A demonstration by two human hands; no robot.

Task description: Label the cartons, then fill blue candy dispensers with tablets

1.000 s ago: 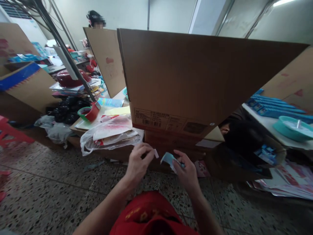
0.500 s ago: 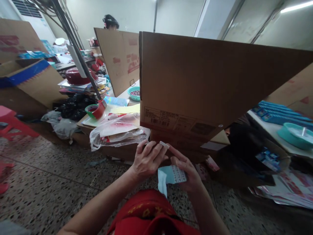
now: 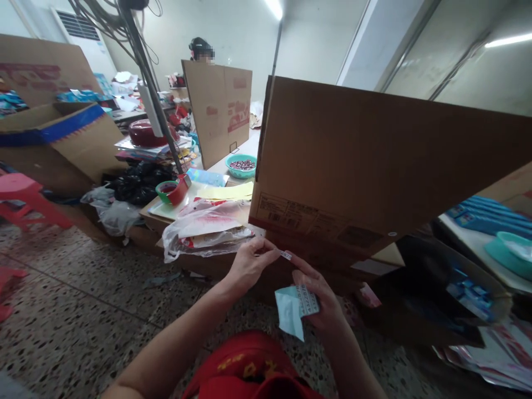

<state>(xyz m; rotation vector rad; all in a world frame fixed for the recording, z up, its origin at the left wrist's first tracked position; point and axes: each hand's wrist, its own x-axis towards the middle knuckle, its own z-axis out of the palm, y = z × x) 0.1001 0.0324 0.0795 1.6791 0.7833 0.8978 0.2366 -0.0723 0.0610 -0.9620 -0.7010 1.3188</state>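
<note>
My left hand [image 3: 251,263] pinches one end of a small white printed sticker [image 3: 285,255] between thumb and fingertips. The sticker's other end meets the outstretched index fingertip of my right hand [image 3: 320,291]. In that right hand's curled fingers is a folded sheet of number stickers [image 3: 306,300], with its pale blue backing [image 3: 290,311] hanging down on the left. Just beyond both hands stands a large brown cardboard box [image 3: 353,160], a printed label panel low on its near face.
Left of the box, a clear plastic bag [image 3: 208,235] of papers lies near a tape dispenser [image 3: 172,191]. Behind them sits a turquoise bowl [image 3: 241,166] of small pieces. An open carton [image 3: 494,310] with blue packets is at right; a red stool [image 3: 25,199] stands left. A person [image 3: 201,50] is at the back.
My left fingers, spread out before, are now drawn together in a pinch on the small sticker. The sticker sheet's backing has swung and hangs more openly. The view has shifted slightly left.
</note>
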